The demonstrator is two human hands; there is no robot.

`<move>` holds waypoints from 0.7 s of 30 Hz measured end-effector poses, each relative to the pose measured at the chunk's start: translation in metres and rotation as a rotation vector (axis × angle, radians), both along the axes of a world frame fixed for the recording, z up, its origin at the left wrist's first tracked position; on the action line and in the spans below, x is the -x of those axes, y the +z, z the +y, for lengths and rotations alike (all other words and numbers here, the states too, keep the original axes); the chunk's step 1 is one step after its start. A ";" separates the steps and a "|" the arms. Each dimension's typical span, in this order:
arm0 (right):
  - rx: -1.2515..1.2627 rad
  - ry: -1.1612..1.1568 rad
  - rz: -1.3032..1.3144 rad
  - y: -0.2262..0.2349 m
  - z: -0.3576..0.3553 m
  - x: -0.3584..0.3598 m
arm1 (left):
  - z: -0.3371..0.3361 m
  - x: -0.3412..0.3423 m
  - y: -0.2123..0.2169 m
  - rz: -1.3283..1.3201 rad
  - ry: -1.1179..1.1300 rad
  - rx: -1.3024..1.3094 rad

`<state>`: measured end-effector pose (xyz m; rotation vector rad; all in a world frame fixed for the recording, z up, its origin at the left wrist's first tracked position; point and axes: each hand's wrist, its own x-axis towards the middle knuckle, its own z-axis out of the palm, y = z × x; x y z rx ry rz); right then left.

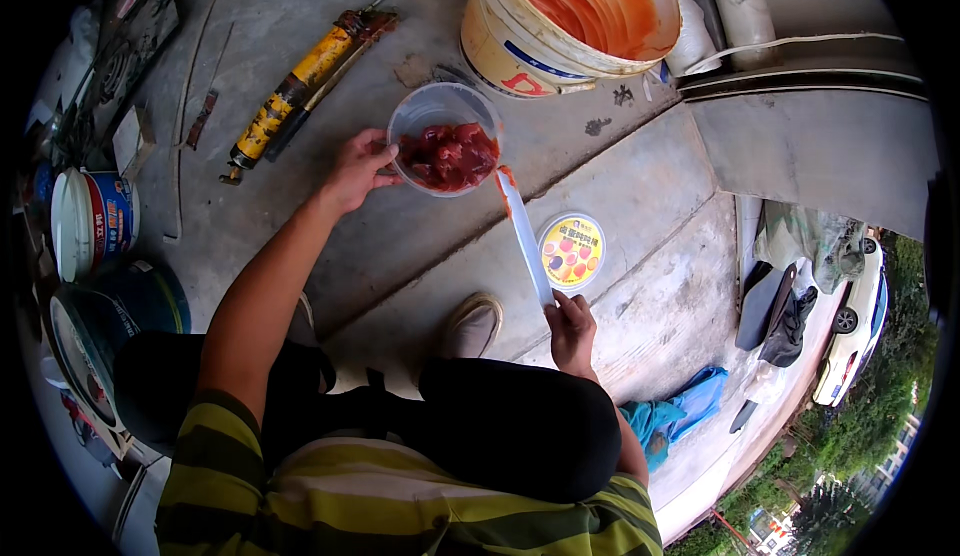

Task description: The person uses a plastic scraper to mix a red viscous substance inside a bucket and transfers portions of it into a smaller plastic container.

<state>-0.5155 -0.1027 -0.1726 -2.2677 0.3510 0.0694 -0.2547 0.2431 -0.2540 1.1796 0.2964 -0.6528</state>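
My left hand [357,172] grips the rim of a round clear plastic tub [418,116], thumb at its edge and fingers beneath. Dark red, lumpy grease [450,159] fills the tub's lower part. In my right hand [572,333] is a long flat white strip [526,241], like a scraper, slanting up and to the left. Red grease coats its far tip, which is close by the tub's right edge. A round yellow printed lid [571,253] lies on the floor just right of the strip.
A large white bucket [510,61], smeared inside with orange grease, stands beyond the tub. On the floor at upper left lies a yellow grease gun [290,101]. Paint buckets [112,216] stand at left. Blue cloth [690,401] and dark shoes [785,316] lie at right.
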 end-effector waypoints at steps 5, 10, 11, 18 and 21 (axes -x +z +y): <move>-0.384 -0.133 0.202 -0.002 0.000 0.005 | 0.003 0.000 -0.003 -0.006 -0.007 -0.030; -0.719 -0.302 0.431 0.019 0.004 0.001 | -0.002 -0.002 0.005 -0.011 -0.003 -0.001; -0.720 -0.301 0.439 0.019 0.005 0.001 | -0.001 -0.002 0.002 -0.018 -0.008 0.007; -0.965 -0.217 0.427 0.024 -0.001 -0.003 | 0.000 -0.005 -0.001 0.004 -0.025 -0.020; -0.961 -0.196 0.324 0.013 -0.008 -0.013 | 0.003 -0.005 0.000 0.016 -0.007 -0.014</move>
